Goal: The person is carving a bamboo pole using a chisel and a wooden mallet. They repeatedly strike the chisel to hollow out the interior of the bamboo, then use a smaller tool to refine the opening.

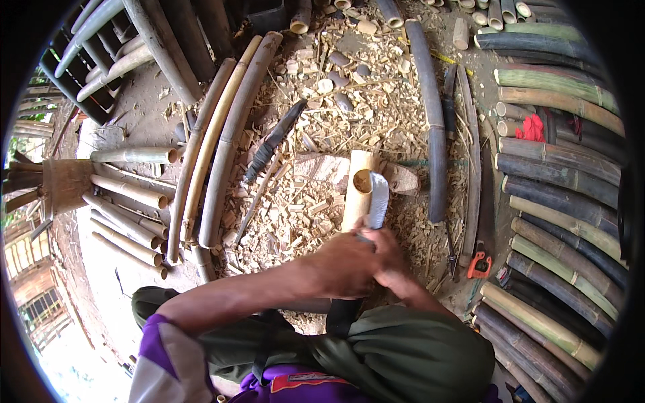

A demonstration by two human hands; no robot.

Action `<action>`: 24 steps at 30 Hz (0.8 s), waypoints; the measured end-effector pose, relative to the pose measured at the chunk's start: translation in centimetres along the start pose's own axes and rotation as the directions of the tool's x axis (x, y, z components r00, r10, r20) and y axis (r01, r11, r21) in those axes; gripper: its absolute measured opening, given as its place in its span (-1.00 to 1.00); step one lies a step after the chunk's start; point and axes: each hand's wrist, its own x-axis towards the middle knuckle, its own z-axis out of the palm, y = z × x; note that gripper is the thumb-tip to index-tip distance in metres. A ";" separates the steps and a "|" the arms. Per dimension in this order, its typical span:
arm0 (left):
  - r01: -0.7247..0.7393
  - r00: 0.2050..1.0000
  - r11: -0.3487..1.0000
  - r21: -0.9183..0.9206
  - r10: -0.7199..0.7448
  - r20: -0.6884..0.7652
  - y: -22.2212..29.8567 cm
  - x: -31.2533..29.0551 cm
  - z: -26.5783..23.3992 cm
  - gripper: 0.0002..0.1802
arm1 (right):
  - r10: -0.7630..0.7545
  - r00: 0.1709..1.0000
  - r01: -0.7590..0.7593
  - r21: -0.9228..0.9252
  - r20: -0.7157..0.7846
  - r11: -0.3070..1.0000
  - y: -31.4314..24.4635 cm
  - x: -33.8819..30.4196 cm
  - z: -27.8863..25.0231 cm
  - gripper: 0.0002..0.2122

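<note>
Chip-strewn dirt floor (316, 121), bamboo poles (564, 221) all round. Left hand (342, 265) and right hand (393, 258) closed together around the blade (378, 198) handle, edge on the upright bamboo piece (358, 191) (stiff, hollow, probably light; grip low on its wall).

Upright hollow bamboo section (358, 189), blade (378, 199) alongside

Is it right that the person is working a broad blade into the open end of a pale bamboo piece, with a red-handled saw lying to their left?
Not quite. The head view shows the red-handled saw to the person's right, not left. The rest holds: both hands work the broad blade at the open end of the pale bamboo piece.
</note>
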 end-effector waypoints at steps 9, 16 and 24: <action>0.099 0.993 0.991 -0.088 -0.104 -0.058 -3.3 13.8 -1.0 -0.09 | -0.281 0.906 0.002 -0.659 -0.318 0.752 -7.1 2.1 -6.9 -0.73; 0.065 0.577 0.947 -0.313 -0.292 -0.763 -5.5 13.7 0.2 -0.02 | -0.062 0.979 0.105 -0.738 0.195 -0.667 -19.0 6.0 -1.0 -0.76; -0.172 0.148 0.839 -0.517 -0.497 -0.855 -6.3 11.9 0.7 0.00 | 0.183 0.933 0.303 -0.406 0.309 -0.862 -19.3 10.9 6.1 -0.72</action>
